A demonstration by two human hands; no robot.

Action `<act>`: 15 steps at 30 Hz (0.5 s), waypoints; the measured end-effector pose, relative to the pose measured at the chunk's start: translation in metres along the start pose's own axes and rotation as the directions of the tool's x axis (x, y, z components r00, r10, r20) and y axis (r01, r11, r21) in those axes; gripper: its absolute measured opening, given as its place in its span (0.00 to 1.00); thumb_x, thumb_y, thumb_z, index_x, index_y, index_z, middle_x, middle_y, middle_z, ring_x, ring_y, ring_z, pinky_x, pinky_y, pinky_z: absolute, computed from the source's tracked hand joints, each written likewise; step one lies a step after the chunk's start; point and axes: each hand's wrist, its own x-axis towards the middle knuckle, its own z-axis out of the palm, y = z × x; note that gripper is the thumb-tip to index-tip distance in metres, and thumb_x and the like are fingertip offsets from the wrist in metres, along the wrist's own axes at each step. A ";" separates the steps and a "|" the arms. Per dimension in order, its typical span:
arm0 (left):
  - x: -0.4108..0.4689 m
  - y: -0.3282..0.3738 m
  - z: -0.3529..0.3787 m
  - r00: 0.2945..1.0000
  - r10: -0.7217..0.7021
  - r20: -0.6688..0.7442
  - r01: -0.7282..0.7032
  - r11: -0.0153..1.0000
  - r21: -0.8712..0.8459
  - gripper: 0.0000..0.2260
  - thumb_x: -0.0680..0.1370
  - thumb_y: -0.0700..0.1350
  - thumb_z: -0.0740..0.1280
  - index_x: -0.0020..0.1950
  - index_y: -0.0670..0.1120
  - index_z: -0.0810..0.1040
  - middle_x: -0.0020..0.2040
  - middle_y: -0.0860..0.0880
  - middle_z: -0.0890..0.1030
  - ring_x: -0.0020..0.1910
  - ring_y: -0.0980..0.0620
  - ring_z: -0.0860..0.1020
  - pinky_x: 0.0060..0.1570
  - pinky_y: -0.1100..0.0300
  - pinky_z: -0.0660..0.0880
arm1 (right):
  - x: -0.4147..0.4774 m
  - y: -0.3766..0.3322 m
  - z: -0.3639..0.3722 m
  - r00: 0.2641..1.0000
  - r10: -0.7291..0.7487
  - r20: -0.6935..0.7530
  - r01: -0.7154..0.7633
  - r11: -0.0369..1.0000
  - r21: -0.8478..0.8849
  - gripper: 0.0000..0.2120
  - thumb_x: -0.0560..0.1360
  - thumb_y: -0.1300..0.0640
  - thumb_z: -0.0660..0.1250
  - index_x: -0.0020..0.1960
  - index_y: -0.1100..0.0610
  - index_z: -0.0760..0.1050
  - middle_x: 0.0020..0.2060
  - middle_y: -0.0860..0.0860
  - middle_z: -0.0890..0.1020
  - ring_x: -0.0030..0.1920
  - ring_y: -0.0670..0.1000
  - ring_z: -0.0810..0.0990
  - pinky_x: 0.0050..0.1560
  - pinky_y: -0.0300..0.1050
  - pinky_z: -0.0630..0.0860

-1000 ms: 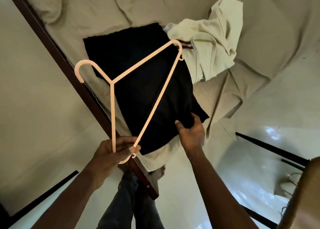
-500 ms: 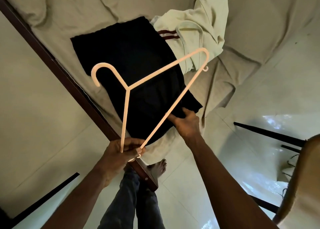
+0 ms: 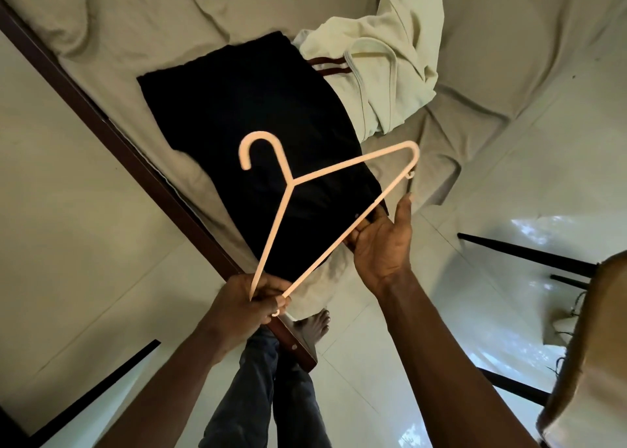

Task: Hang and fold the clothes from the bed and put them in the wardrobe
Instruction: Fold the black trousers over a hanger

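A black garment [image 3: 237,115] lies flat on the bed [image 3: 169,16], near its corner. Behind it sits a crumpled pale green garment [image 3: 390,67] with a dark red stripe. My left hand [image 3: 251,298] grips one end of a pale pink plastic hanger [image 3: 339,168], held above the black garment with its hook pointing away. My right hand [image 3: 383,244] is palm up at the garment's near right corner, fingers curled on the cloth. The hanger's long bar crosses those fingers.
The dark wooden bed frame [image 3: 101,122] runs diagonally from upper left to the corner by my bare foot [image 3: 315,325]. Glossy pale floor tiles surround the bed. Dark bars [image 3: 526,254] cross the floor at right, beside a tan object [image 3: 593,362].
My left hand swung the hanger right and toward me, over the black garment. My right hand turned palm up at the garment's corner, now against the hanger's bar.
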 end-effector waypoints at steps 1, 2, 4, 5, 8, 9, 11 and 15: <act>0.003 0.000 0.002 0.999 -0.010 -0.033 0.010 1.000 0.025 0.08 0.78 0.36 0.73 0.52 0.48 0.86 0.44 0.47 0.88 0.48 0.49 0.87 0.51 0.52 0.84 | -0.001 0.000 -0.002 1.000 -0.017 0.006 0.017 1.000 -0.007 0.37 0.79 0.27 0.50 0.73 0.51 0.74 0.62 0.52 0.84 0.61 0.58 0.83 0.65 0.56 0.77; 0.006 0.000 0.004 0.998 -0.023 -0.062 0.024 0.999 0.024 0.08 0.78 0.36 0.74 0.52 0.48 0.85 0.43 0.48 0.88 0.47 0.49 0.87 0.51 0.50 0.84 | -0.002 0.001 -0.002 0.999 -0.035 0.014 0.036 0.998 -0.051 0.33 0.79 0.29 0.54 0.68 0.52 0.78 0.59 0.51 0.85 0.61 0.57 0.83 0.65 0.56 0.77; 0.009 0.000 0.008 0.993 -0.048 -0.112 0.049 0.999 0.009 0.11 0.77 0.36 0.75 0.56 0.49 0.82 0.43 0.51 0.88 0.47 0.48 0.87 0.50 0.51 0.85 | -0.005 0.005 0.001 0.999 -0.045 -0.001 0.044 0.976 -0.215 0.22 0.78 0.36 0.66 0.55 0.54 0.82 0.50 0.50 0.85 0.57 0.56 0.84 0.62 0.53 0.77; 0.014 0.000 0.010 0.991 -0.047 -0.126 0.054 0.997 0.048 0.16 0.76 0.38 0.76 0.60 0.50 0.79 0.43 0.52 0.87 0.49 0.49 0.87 0.49 0.54 0.84 | -0.004 0.008 0.001 0.998 -0.045 -0.032 0.035 0.961 -0.273 0.21 0.76 0.39 0.71 0.55 0.56 0.82 0.50 0.51 0.86 0.57 0.56 0.84 0.60 0.51 0.77; 0.012 0.001 0.021 0.953 0.131 -0.274 -0.040 0.948 0.316 0.38 0.73 0.44 0.80 0.78 0.53 0.63 0.61 0.50 0.82 0.62 0.48 0.82 0.55 0.51 0.83 | -0.006 0.008 0.003 0.992 -0.062 -0.114 0.017 0.934 -0.358 0.24 0.72 0.49 0.78 0.64 0.59 0.81 0.54 0.51 0.87 0.56 0.50 0.86 0.59 0.46 0.78; 0.010 0.003 0.024 0.914 0.230 -0.335 -0.065 0.896 0.439 0.45 0.72 0.46 0.80 0.82 0.53 0.57 0.71 0.47 0.75 0.69 0.46 0.77 0.59 0.47 0.82 | -0.004 0.006 0.003 0.987 -0.086 -0.133 0.028 0.921 -0.388 0.22 0.73 0.51 0.78 0.64 0.59 0.80 0.53 0.51 0.87 0.55 0.49 0.86 0.59 0.45 0.79; 0.002 0.013 0.029 0.782 0.458 -0.423 -0.069 0.737 0.672 0.46 0.72 0.48 0.79 0.83 0.48 0.56 0.79 0.42 0.65 0.75 0.40 0.69 0.64 0.42 0.77 | -0.002 0.003 0.005 0.982 -0.117 -0.151 0.042 0.902 -0.429 0.19 0.75 0.52 0.77 0.63 0.57 0.80 0.52 0.51 0.87 0.55 0.49 0.86 0.61 0.45 0.80; 0.009 0.043 0.032 0.660 0.690 -0.298 -0.365 0.641 0.675 0.27 0.78 0.43 0.73 0.76 0.45 0.70 0.70 0.44 0.73 0.64 0.47 0.77 0.56 0.50 0.82 | -0.003 0.002 0.013 0.982 -0.143 -0.127 0.074 0.896 -0.438 0.17 0.76 0.53 0.76 0.63 0.58 0.80 0.50 0.49 0.87 0.51 0.44 0.86 0.53 0.38 0.80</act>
